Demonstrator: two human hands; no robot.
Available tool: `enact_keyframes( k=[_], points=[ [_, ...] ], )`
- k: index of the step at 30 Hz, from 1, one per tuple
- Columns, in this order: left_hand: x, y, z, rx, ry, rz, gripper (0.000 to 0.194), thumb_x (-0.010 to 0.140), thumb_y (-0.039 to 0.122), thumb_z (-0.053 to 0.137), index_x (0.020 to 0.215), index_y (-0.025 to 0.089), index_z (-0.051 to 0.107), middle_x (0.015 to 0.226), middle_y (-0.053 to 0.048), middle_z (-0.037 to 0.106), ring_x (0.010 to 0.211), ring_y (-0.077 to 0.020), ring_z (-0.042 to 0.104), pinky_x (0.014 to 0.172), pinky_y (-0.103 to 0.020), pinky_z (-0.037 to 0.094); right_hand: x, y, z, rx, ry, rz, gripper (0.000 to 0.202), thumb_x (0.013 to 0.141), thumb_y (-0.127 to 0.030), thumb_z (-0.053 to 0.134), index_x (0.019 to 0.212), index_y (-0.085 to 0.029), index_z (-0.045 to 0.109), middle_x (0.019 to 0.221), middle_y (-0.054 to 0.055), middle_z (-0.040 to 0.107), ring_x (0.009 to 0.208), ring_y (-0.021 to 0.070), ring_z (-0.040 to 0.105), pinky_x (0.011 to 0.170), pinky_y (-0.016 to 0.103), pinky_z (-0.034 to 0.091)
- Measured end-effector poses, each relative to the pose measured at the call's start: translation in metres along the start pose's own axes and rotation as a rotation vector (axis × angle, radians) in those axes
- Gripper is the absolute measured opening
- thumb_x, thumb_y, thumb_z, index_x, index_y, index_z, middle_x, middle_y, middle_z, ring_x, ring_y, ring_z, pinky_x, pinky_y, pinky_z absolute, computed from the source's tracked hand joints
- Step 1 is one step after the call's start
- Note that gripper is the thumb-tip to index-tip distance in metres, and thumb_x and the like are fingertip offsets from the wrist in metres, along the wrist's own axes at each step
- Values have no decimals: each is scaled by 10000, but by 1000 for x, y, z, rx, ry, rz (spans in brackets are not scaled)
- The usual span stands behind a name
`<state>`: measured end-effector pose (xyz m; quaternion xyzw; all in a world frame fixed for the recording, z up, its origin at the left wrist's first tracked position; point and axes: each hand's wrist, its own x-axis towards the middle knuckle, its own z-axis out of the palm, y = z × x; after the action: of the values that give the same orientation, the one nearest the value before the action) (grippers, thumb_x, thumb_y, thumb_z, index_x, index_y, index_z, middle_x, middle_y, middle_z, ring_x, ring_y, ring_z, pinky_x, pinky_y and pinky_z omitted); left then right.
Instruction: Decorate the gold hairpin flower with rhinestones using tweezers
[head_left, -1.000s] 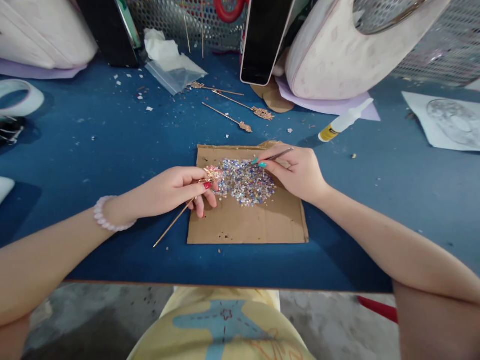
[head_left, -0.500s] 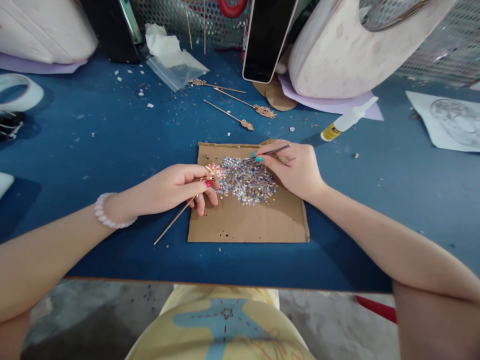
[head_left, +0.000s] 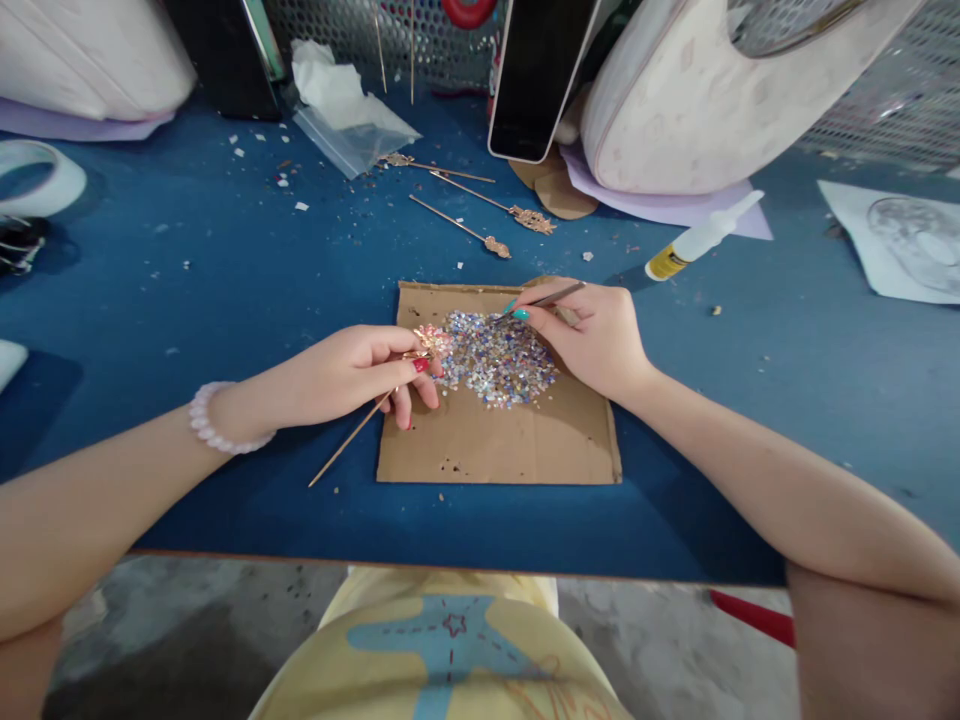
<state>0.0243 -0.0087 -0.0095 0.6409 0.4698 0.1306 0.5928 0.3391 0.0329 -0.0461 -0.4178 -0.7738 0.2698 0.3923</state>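
Note:
My left hand pinches a gold hairpin whose ornate pinkish head shows above the fingers and whose stick slants down to the left. Closed around dark metal tweezers is my right hand, with the tips low at the upper part of a pile of small glittering rhinestones. The pile lies on a brown cardboard sheet on the blue table. The hairpin head is beside the pile's left edge. Whether a stone is between the tweezer tips is too small to tell.
Behind the cardboard lie several gold hairpins, a plastic bag with white tissue and a glue bottle. A phone leans beside a pale bag. A tape roll is at left, a printed paper at right.

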Motion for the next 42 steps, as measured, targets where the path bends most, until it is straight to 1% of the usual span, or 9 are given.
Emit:
enact_keyframes(
  k=[3,6,11,14,18,26,33,37,42],
  points=[
    [0,1,0,1,-3,7,286,1008,530,754,1009,244,753,1024,-96,929,617,-198,802,600,-331,636,0,-1,0,2,4,0,205,1092,-276,786,936,-266,918,1118,53,954,1091,295,906,1095,510,760],
    [0,2,0,-3,-4,18,275,1000,518,748,1000,244,751,1016,-93,926,615,-192,798,590,-321,619,-1,-4,1,15,6,-27,212,1095,-274,780,930,-263,912,1106,51,953,1063,287,910,1051,490,755],
    [0,3,1,-6,-4,27,259,999,502,744,1002,243,756,1012,-89,923,609,-188,790,594,-322,617,-3,-10,1,-1,-66,-19,220,1093,-296,776,914,-269,902,1103,46,951,1038,282,900,982,467,749],
    [0,4,2,-5,-4,31,250,1003,491,739,1003,242,758,1013,-85,923,613,-185,793,596,-317,617,-4,-10,1,18,-57,-31,227,1087,-299,771,906,-263,903,1103,57,952,1013,282,897,954,461,741],
    [0,3,2,-3,-7,38,251,1009,487,735,1003,237,760,1013,-86,924,618,-185,799,595,-314,619,-5,-10,-1,7,-32,-15,203,1089,-299,765,985,-257,935,1097,58,956,976,277,894,908,441,729],
    [-1,2,0,2,-22,54,288,1027,496,724,1043,214,781,1010,-81,911,620,-171,798,615,-311,630,-7,-11,-5,-7,-150,-71,215,1107,-284,759,1092,-239,969,1093,55,950,862,220,858,775,348,680],
    [-1,2,0,5,-29,74,285,1042,495,715,1016,216,770,1008,-84,907,625,-171,801,599,-306,611,-8,-12,-8,36,-187,-147,227,1128,-279,734,1054,-251,947,1078,54,942,1003,234,905,959,374,745],
    [0,1,-1,7,-31,77,292,1050,500,712,1025,215,771,1014,-84,910,621,-167,797,593,-301,611,-9,-11,-8,37,-159,-192,218,1140,-278,736,1048,-248,932,1065,50,947,989,237,918,946,382,758],
    [0,2,0,12,-41,75,285,1050,493,724,1044,213,777,1014,-78,914,621,-162,799,602,-295,625,-10,-5,-7,2,-98,-164,224,1138,-247,752,963,-271,891,1123,45,953,1051,254,927,983,414,768]
  ],
)
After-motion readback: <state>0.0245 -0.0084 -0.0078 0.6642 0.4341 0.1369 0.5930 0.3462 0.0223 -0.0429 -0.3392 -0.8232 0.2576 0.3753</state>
